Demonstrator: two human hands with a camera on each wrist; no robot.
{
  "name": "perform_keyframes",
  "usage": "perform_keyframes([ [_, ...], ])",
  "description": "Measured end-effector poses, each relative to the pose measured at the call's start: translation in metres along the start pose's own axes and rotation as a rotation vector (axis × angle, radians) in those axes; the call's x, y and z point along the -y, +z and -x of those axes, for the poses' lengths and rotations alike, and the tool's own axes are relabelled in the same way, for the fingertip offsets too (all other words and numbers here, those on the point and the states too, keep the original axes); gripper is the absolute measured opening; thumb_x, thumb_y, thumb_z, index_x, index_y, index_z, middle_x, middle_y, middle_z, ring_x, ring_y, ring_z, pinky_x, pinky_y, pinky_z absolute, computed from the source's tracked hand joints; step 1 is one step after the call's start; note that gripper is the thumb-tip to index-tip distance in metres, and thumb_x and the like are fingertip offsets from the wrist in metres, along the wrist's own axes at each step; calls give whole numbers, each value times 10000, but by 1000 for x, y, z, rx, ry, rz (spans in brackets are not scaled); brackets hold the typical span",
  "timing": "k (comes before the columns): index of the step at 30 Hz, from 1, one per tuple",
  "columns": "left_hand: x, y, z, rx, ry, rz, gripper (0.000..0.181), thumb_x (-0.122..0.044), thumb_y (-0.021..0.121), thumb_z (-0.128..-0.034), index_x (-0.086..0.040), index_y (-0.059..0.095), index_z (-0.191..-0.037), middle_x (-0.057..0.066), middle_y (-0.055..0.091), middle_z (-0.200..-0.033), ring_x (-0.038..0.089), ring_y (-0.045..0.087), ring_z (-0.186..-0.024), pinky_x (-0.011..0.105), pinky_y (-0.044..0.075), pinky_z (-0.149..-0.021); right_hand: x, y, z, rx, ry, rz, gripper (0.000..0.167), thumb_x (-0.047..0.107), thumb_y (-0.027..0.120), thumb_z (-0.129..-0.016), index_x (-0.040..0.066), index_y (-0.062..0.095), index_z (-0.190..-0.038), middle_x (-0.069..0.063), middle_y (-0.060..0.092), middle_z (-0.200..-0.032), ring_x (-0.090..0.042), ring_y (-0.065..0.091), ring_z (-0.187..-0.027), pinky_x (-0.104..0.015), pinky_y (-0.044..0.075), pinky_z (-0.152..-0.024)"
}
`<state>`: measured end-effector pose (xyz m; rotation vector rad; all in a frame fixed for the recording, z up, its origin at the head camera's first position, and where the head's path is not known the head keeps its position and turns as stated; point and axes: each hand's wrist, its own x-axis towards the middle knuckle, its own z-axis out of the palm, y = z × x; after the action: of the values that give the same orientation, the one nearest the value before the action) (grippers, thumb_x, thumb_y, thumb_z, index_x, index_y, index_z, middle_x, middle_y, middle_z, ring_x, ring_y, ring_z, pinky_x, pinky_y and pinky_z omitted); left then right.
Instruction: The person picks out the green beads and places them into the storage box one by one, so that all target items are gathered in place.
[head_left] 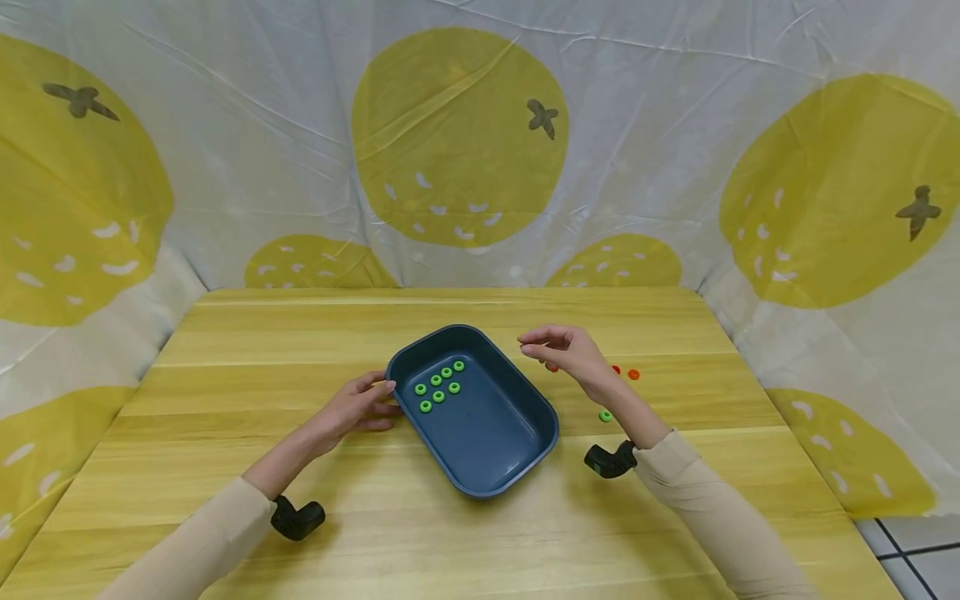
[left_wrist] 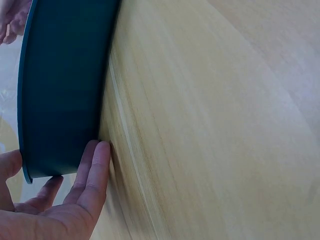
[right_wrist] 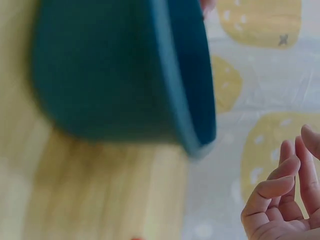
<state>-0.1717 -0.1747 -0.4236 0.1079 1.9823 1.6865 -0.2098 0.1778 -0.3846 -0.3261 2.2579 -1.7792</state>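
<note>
A dark blue rectangular tray (head_left: 495, 450) lies at a slant on the wooden table. Several small green rings (head_left: 438, 397) are spread over its far left part. My left hand (head_left: 358, 410) holds the tray's left corner, thumb at the rim and fingers along the outer wall (left_wrist: 65, 100). To the right of the tray, my right hand (head_left: 566, 354) hovers above the table. Its fingers are loosely bent, with the thumb near the fingertips (right_wrist: 287, 165), and nothing shows between them. Under and beside this hand lie a green ring (head_left: 606, 416) and red-orange pieces (head_left: 633, 374), partly hidden.
The wooden table (head_left: 315, 325) extends around the tray. A white cloth (head_left: 285, 108) with yellow fruit prints hangs behind and at both sides. Black devices (head_left: 298, 518) are worn at both wrists. Floor tiles (head_left: 922, 558) show at the lower right.
</note>
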Motion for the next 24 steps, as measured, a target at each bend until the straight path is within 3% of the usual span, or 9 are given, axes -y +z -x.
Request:
perform_keyframes([
  [6,-1,0,0,-2,-13,-7,632,-332,404,-1006,51,178,-1454,328,416,-1385,351,578,-1164,425,517,-935,-19,-21,15,-37,30,24,290,261,695,-847,81,665,-1072,18,696,-876,-112,548,-736,-207,437,-625],
  [10,-2,0,0,-1,-13,-9,625,-327,400,-1008,52,179,-1453,328,396,-1399,356,572,-1170,429,514,-938,-28,-32,26,-51,47,25,357,256,682,-858,16,634,-1118,43,691,-876,-117,508,-729,-210,439,-621],
  [19,-2,1,0,0,-11,-13,619,-320,390,-1011,52,173,-1455,326,378,-1413,355,569,-1174,427,513,-941,-41,-53,46,-80,92,49,282,284,668,-869,100,661,-1082,93,661,-911,-156,498,-761,-247,452,-637],
  [24,-2,1,1,-5,-11,-11,607,-317,385,-1013,52,184,-1452,325,378,-1414,351,573,-1170,424,515,-938,-51,-63,57,-91,116,67,378,291,653,-880,13,623,-1135,102,674,-913,-138,474,-716,-256,440,-614],
])
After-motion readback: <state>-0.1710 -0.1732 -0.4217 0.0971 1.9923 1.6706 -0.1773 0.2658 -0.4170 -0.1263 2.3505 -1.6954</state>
